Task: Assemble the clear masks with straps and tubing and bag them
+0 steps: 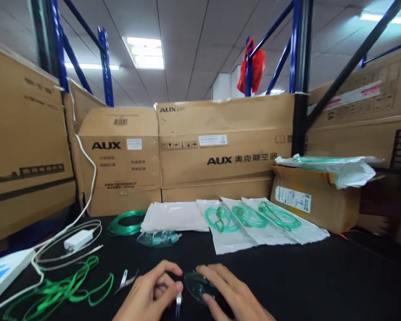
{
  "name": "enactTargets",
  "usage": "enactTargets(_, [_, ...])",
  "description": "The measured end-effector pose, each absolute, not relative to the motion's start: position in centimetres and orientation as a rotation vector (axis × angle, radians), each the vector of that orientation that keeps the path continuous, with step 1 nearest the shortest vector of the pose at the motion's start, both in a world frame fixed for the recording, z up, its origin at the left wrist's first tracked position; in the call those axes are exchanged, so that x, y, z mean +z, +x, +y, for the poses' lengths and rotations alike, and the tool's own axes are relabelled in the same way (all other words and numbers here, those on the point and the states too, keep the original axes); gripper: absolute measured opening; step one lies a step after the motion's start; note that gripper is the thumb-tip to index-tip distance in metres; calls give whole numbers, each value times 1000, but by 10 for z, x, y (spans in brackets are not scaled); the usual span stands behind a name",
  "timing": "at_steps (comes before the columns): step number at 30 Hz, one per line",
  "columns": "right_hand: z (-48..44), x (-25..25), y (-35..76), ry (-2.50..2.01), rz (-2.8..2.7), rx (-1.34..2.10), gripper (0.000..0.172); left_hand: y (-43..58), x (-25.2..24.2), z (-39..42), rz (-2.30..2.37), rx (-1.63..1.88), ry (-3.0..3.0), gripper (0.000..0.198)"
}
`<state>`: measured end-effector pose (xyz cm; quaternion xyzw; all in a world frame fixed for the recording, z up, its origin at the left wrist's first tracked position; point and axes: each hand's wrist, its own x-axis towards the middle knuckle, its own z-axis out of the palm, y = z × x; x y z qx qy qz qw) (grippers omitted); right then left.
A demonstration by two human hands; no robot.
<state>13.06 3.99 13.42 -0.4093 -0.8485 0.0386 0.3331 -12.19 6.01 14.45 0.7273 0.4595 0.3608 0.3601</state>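
My left hand [152,292] is at the bottom centre with its fingers curled in a pinch on a small metal clip [178,303]. My right hand [232,294] lies beside it, fingers bent over a clear plastic mask piece [196,285] on the black table [321,276]. The two hands nearly touch over the mask. A second metal clip [126,280] lies just left of my left hand. Green elastic straps [63,292] sprawl at the lower left.
Sealed bags with green tubing [250,220] and a blank white bag [175,217] lie mid-table, with a coil of green tubing [125,223] and a bagged mask [157,238]. A white charger and cable [77,239] sit left. Cardboard boxes [220,147] wall the back; an open box [316,198] stands right.
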Motion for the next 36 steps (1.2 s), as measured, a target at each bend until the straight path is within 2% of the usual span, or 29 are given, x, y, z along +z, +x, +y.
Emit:
enactTargets(2, [33,142,127,-1130,-2188,152,46,-121,149,53,1294,934,1971,34])
enactTargets(7, [29,149,125,-1193,-2203,249,43,-124,159,36,1428,1002,2166,35])
enactTargets(10, [32,144,128,-1181,-2199,211,44,-133,154,31,1330,976,2279,25])
enactTargets(14, [33,140,131,-1152,-2180,161,45,-145,152,26,1222,916,2383,29])
enactTargets(17, [32,140,131,-1117,-2192,191,48,-144,156,23,1258,871,2423,13])
enactTargets(24, [27,138,134,-1203,-2159,295,53,-130,158,25,1183,1028,2463,22])
enactTargets(30, [23,151,131,-1076,-2193,409,42,-125,156,23,1108,1118,2495,24])
enactTargets(36, [22,147,134,-1186,-2226,506,52,-122,154,22,1036,1176,2557,22])
